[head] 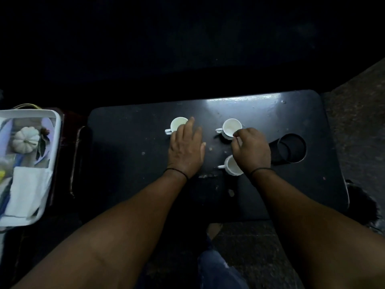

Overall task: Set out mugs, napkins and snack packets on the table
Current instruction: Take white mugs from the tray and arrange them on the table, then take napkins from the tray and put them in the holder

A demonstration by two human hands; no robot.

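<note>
From over the person's shoulder, in dim light, a small dark table [129, 155] with rounded corners carries three white mugs, all upright with their handles pointing left. The left hand [186, 152] lies flat with its fingers stretched forward and spread, gripping nothing; its fingertips reach the near rim of the far left mug [177, 124]. The right hand [252, 150] is curled, its fingers pinched at the near rim of the far right mug [230, 127], though whether they actually clamp the rim I cannot tell. That hand's wrist hangs over the near mug [231, 166], hiding its right side. A round cup hole [291, 148] is cut in the table just right of the right hand. Well apart to the left, on a separate dark surface, sits a white basket [55, 130] holding a folded white napkin [28, 188] and a small white pumpkin [25, 139]; its other contents are too blurred to name.
</note>
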